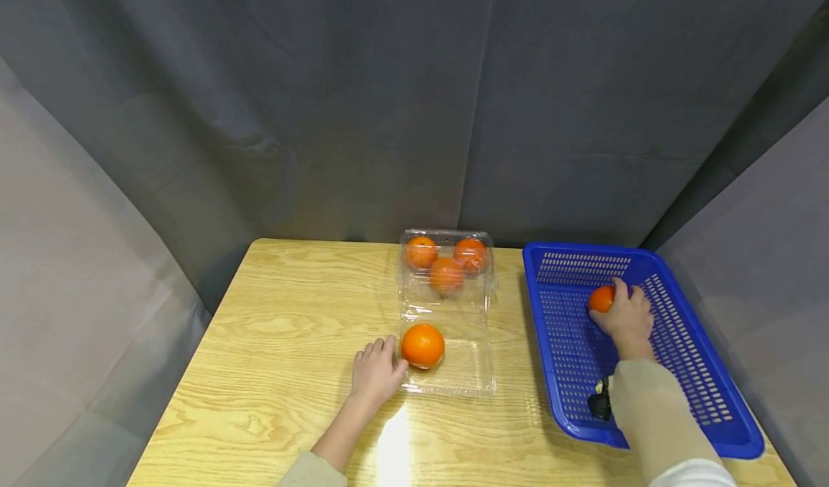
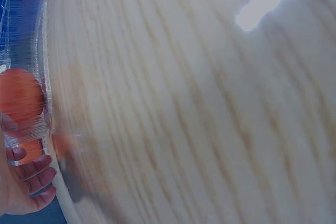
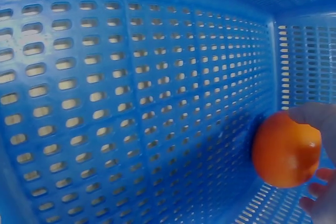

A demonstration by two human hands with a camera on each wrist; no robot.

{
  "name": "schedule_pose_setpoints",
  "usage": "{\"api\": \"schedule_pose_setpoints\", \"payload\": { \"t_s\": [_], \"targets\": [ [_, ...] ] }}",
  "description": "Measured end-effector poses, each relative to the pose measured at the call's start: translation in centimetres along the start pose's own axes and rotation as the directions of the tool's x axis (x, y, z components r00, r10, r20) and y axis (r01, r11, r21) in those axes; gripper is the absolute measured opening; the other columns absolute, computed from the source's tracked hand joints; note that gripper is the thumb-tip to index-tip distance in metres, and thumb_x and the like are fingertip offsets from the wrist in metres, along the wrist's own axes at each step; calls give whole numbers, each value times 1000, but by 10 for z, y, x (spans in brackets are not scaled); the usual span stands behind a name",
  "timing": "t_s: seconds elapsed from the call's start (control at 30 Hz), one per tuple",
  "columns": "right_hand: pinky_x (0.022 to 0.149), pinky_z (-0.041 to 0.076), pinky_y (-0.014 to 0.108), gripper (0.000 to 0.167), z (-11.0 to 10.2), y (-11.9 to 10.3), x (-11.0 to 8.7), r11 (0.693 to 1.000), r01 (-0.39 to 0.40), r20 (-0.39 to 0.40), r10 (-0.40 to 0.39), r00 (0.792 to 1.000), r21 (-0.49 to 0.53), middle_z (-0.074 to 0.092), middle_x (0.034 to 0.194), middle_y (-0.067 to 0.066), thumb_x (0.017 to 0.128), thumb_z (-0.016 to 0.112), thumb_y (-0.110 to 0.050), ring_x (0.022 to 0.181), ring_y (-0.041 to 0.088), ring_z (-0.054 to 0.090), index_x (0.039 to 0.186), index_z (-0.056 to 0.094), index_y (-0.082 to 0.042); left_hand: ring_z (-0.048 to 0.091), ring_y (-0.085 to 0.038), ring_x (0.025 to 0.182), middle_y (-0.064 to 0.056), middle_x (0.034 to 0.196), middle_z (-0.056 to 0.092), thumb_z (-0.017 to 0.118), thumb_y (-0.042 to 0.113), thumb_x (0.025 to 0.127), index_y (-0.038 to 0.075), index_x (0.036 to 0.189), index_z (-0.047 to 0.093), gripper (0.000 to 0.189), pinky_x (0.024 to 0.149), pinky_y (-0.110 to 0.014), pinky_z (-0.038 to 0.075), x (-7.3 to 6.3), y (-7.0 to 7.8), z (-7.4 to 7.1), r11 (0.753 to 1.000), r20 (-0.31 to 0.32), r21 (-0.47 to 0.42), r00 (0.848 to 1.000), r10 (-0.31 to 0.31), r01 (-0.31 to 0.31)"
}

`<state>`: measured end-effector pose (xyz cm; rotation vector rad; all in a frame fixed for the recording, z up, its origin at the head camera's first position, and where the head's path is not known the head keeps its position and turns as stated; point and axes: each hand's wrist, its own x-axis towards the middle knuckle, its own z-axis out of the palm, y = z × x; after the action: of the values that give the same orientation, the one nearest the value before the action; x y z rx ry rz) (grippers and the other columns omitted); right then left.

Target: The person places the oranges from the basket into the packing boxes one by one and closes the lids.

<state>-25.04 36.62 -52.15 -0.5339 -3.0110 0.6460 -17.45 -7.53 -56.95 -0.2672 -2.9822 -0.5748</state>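
Observation:
In the head view an open clear plastic clamshell box [image 1: 479, 372] lies on the table. Three oranges [image 1: 446, 276] sit in its far half, and a single orange [image 1: 423, 346] is in the near half. My left hand [image 1: 378, 373] rests at the box's left edge, fingers relaxed, thumb close to the near orange; the left wrist view has these fingers [image 2: 39, 174] beside the plastic. Over in the blue basket [image 1: 544, 343], my right hand [image 1: 627, 318] grips another orange [image 1: 601, 299]. The right wrist view shows that orange [image 3: 286, 150] with the thumb over its top and fingertips around its side.
The basket stands on the right of the wooden table [image 1: 272, 343], its raised slotted walls around the right hand. A small black item [image 1: 600, 403] shows beside the right sleeve. Grey curtains [image 1: 363, 113] hang behind the table and along both sides.

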Motion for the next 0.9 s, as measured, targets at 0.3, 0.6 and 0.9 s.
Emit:
{"api": "schedule_pose_setpoints", "payload": {
  "t_s": [0.3, 0.6, 0.9],
  "targets": [
    [85, 32, 67, 72, 9, 5, 1, 1000, -9, 24, 8, 1000, 3, 14, 131, 38, 79, 61, -19, 114, 57, 23, 136, 20, -1, 48, -18, 74, -2, 85, 55, 48, 36, 83, 9, 112, 53, 40, 66, -32, 38, 1, 0, 1, 1000, 0, 1, 1000, -3, 3],
    [79, 37, 66, 68, 9, 5, 1, 1000, -4, 7, 5, 1000, -8, 16, 127, 38, 81, 61, -18, 110, 57, 26, 133, 21, -1, 50, -19, 76, -4, 87, 56, 48, 36, 82, 9, 114, 53, 42, 66, -33, 39, 0, 0, 1, 1000, -6, 7, 1000, -6, 6],
    [79, 36, 65, 70, 10, 7, 2, 1000, -5, -15, 5, 1000, -16, 20, 123, 39, 78, 66, -18, 106, 58, 29, 131, 24, 0, 46, -17, 72, 1, 78, 49, 49, 35, 82, 11, 107, 53, 35, 63, -31, 37, 0, 0, 0, 1000, 0, -8, 1000, -8, 8]
  ]
}}
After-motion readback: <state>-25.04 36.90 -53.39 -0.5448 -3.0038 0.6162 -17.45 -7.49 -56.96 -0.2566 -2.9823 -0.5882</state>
